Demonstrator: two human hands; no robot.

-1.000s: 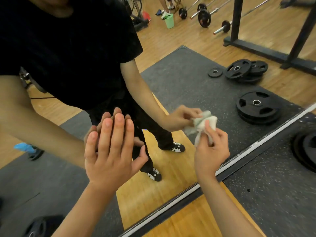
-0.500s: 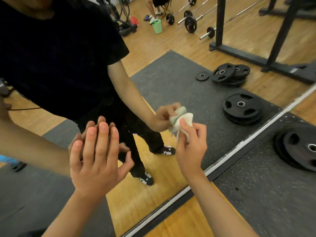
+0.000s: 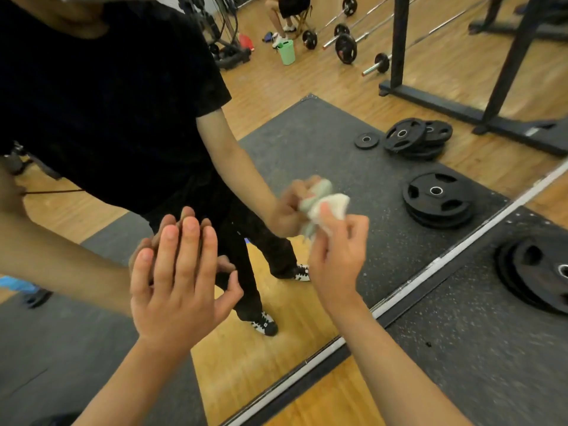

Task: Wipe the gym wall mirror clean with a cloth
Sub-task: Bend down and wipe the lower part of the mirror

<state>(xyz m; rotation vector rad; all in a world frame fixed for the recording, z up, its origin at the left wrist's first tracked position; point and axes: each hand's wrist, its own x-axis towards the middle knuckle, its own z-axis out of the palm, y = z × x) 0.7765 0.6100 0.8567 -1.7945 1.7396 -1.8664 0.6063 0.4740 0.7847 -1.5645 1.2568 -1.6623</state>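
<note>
1. Cloth, one bunched pale wad, sits pinched in the fingers of the right hand, which is clamped on it and presses it against the mirror.
2. One left hand lies flat on the glass, its fingers straight and close together, thumb out to the side, holding nothing.
3. Each hand meets its own reflection fingertip to fingertip, so two real hands and two mirrored ones show.
4. Along the mirror's lower edge runs one pale frame strip, slanting across the view.
5. On the near side of the strip, one stack of black weight plates rests on a speckled rubber mat.
6. In the reflection I count one stack, a second leaning pile, and one small single plate.
</note>
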